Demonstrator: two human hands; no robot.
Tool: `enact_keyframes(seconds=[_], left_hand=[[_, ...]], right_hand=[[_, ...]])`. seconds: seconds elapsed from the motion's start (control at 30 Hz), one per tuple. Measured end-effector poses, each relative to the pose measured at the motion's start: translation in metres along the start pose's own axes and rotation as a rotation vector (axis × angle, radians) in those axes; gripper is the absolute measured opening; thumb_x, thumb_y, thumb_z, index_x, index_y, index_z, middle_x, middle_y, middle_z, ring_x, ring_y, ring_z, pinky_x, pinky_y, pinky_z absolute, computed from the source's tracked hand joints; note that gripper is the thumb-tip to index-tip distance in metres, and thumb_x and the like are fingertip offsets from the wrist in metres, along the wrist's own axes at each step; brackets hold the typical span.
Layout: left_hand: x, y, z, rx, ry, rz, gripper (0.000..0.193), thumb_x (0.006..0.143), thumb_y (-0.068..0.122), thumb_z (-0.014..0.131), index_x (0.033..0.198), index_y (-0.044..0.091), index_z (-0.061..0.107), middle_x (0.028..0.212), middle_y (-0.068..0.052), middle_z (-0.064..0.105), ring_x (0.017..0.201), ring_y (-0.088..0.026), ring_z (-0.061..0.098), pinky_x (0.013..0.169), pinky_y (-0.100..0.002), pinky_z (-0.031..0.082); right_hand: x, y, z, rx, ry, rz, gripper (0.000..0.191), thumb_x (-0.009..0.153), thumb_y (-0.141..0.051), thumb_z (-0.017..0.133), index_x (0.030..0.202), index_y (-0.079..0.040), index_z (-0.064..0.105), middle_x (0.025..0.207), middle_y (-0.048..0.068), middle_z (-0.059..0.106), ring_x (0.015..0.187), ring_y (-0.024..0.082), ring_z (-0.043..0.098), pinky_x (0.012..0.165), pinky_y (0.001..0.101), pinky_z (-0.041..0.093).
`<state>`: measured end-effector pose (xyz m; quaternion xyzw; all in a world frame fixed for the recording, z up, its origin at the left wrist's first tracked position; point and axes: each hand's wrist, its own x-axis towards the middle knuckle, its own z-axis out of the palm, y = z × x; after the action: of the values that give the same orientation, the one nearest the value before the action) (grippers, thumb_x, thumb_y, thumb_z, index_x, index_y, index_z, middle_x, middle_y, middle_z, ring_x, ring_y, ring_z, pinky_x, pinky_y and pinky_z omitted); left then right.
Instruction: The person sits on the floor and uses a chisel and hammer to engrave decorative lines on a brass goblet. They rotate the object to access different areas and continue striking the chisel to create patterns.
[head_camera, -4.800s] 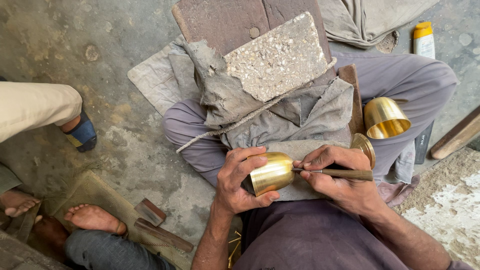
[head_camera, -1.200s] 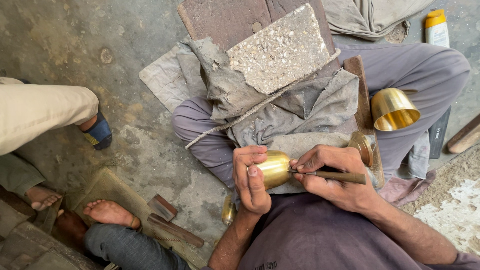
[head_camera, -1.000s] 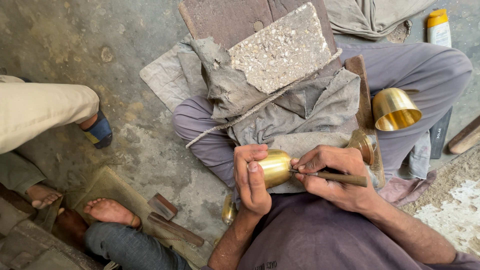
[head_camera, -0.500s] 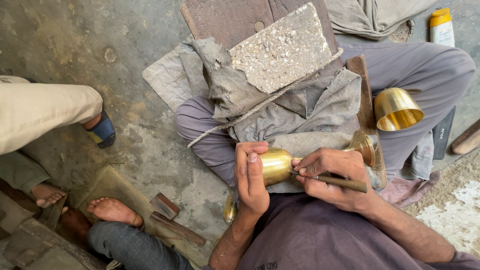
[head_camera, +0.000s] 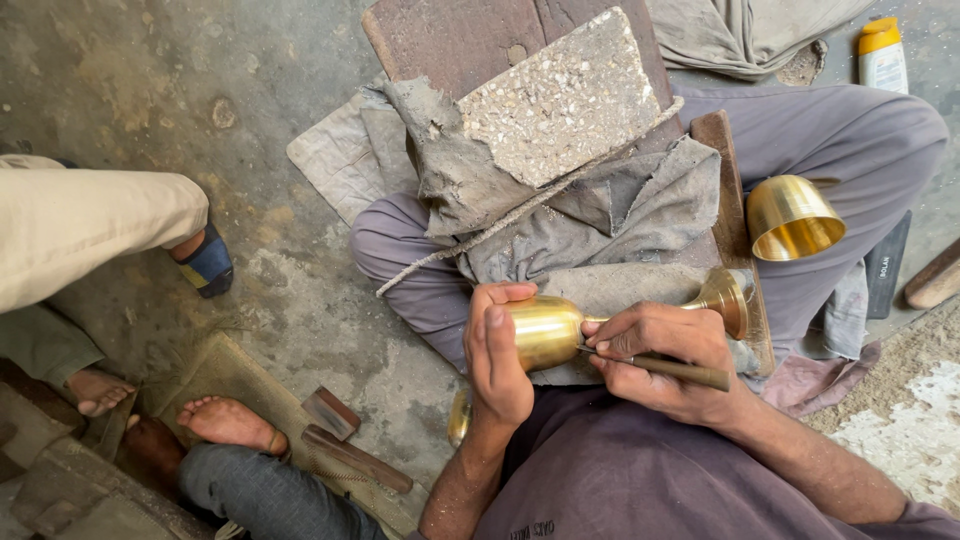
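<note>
Left hand (head_camera: 497, 352) is curled over the bowl of a brass goblet (head_camera: 548, 330), thumb on top, fingers wrapped round it. Right hand (head_camera: 660, 358) is closed on a wooden-handled tool (head_camera: 672, 370), tip held at the bowl. Goblet is laid sideways on grey cloth (head_camera: 620, 210) over the lap, foot pointing right. Second brass cup (head_camera: 792, 217) is seen beyond, on the right knee.

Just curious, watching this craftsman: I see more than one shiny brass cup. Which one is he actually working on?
The brass goblet lying sideways in his lap, gripped by the left hand while the right hand holds a wooden-handled tool against it. The other brass cup rests untouched by his knee.
</note>
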<state>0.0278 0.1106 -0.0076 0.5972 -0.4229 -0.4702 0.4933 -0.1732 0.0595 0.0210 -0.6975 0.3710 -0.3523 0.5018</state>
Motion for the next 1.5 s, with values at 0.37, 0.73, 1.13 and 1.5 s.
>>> enact_keyframes(seconds=[0.37, 0.73, 1.13, 1.5], left_hand=[[-0.002, -0.059, -0.013, 0.430, -0.008, 0.856, 0.052, 0.109, 0.060, 0.046, 0.130, 0.013, 0.040, 0.136, -0.016, 0.046, 0.126, -0.035, 0.053, 0.113, -0.054, 0.052], [-0.004, -0.053, -0.006, 0.383, 0.060, 0.686, 0.049, 0.110, 0.053, 0.037, 0.122, 0.007, 0.047, 0.121, -0.019, 0.055, 0.108, -0.031, 0.058, 0.099, -0.055, 0.051], [-0.007, -0.051, -0.005, 0.362, 0.076, 0.587, 0.044, 0.109, 0.045, 0.041, 0.119, 0.003, 0.051, 0.117, -0.020, 0.059, 0.105, -0.031, 0.057, 0.091, -0.050, 0.050], [-0.011, -0.052, -0.005, 0.319, 0.062, 0.491, 0.045, 0.109, 0.041, 0.041, 0.118, -0.002, 0.051, 0.113, -0.022, 0.059, 0.107, -0.032, 0.060, 0.088, -0.043, 0.055]], right_hand=[[-0.002, 0.002, -0.003, 0.199, -0.014, 0.238, 0.010, 0.080, 0.000, 0.071, 0.090, 0.002, 0.068, 0.091, 0.013, 0.079, 0.076, 0.016, 0.081, 0.068, 0.0263, 0.065], [0.011, -0.001, -0.005, 0.204, -0.031, 0.284, 0.010, 0.081, 0.000, 0.071, 0.090, 0.002, 0.068, 0.092, 0.015, 0.079, 0.085, 0.020, 0.081, 0.074, 0.0296, 0.065], [0.014, 0.001, -0.006, 0.167, -0.073, 0.194, 0.010, 0.079, 0.001, 0.073, 0.086, 0.001, 0.066, 0.086, 0.014, 0.077, 0.085, 0.020, 0.082, 0.072, 0.0288, 0.065], [0.010, 0.003, -0.003, 0.115, -0.074, 0.135, 0.009, 0.078, 0.000, 0.076, 0.084, -0.001, 0.069, 0.088, 0.012, 0.078, 0.075, 0.015, 0.080, 0.066, 0.0251, 0.064]])
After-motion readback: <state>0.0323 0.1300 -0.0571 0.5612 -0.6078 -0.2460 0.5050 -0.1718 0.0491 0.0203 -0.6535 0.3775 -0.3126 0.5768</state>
